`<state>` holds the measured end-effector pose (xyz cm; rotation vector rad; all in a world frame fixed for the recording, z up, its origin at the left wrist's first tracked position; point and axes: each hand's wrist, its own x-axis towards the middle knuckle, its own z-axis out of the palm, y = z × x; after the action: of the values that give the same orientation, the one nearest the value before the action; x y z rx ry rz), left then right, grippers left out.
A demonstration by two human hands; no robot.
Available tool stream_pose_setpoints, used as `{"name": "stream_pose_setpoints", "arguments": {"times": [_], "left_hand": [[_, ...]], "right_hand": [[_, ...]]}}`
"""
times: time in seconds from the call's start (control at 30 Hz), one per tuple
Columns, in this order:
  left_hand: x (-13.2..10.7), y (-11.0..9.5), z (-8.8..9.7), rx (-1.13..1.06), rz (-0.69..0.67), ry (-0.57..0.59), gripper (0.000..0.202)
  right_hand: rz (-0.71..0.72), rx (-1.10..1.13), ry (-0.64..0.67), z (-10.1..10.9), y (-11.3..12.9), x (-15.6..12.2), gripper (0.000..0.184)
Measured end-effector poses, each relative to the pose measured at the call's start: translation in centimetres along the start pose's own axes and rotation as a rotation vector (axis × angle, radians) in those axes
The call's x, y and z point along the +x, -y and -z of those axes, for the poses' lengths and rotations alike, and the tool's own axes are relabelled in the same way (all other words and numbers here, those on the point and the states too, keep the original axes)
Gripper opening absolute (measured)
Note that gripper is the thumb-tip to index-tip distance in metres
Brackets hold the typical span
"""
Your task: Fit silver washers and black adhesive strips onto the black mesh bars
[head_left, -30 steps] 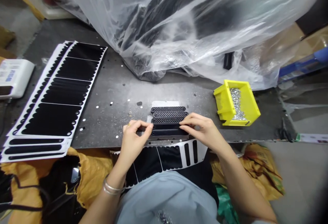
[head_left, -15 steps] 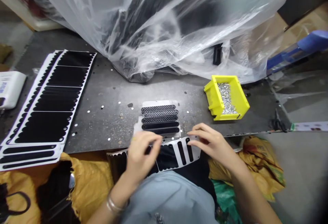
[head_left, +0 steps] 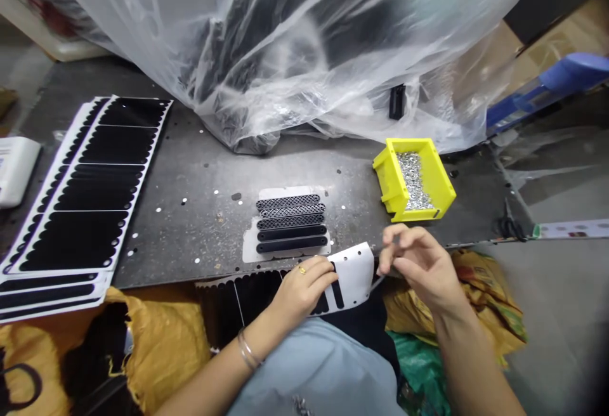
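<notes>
**Floppy die-cut sticker sheet (head_left: 358, 271) on my lap**

Looks light, bendy and easy to crease, so I'd grab the white margin. Left hand (head_left: 303, 286) has its fingers together over it, right hand (head_left: 425, 267) is curled just beside it; can't tell if either's pinching.

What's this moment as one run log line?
left hand: on black-and-white sheet | right hand: beside sheet's end, grip unclear | bench: five black bars, yellow bin of silvery pieces
</notes>
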<state>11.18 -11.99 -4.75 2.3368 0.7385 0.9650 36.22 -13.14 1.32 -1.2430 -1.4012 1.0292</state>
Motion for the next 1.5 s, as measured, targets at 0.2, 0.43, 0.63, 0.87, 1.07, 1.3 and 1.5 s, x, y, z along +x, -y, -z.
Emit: {"name": "stream_pose_setpoints", "arguments": {"times": [0.2, 0.43, 0.63, 0.87, 1.07, 1.3, 1.5], "left_hand": [[0.7, 1.2, 7.2, 0.219, 0.387, -0.345, 0.012], [0.3, 5.7, 9.7, 0.131, 0.74, -0.263, 0.02], [1.2, 5.8, 9.1, 0.089, 0.804, -0.286, 0.017], [1.2, 6.7, 9.3, 0.03, 0.797, -0.261, 0.023], [0.9, 7.3, 9.1, 0.041, 0.766, -0.265, 0.023], [1.0, 5.7, 9.4, 0.2, 0.642, -0.309, 0.016], [-1.0, 0.1, 4.8, 0.112, 0.35, -0.267, 0.01]], "right_hand": [[0.407, -0.539, 0.226, -9.2, 1.0, 7.1, 0.038], [0.524, -0.608, 0.372, -12.7, -0.4, 10.4, 0.021], [0.478, -0.644, 0.421, -12.6, 0.3, 10.4, 0.021], [0.15, -0.476, 0.319, -7.4, 0.3, 10.1, 0.013], [0.194, -0.406, 0.247, -6.8, -1.2, 10.0, 0.013], [0.271, -0.547, 0.125, -6.2, -0.5, 7.1, 0.015], [0.202, -0.563, 0.24, -4.1, -1.9, -0.4, 0.02]]}}
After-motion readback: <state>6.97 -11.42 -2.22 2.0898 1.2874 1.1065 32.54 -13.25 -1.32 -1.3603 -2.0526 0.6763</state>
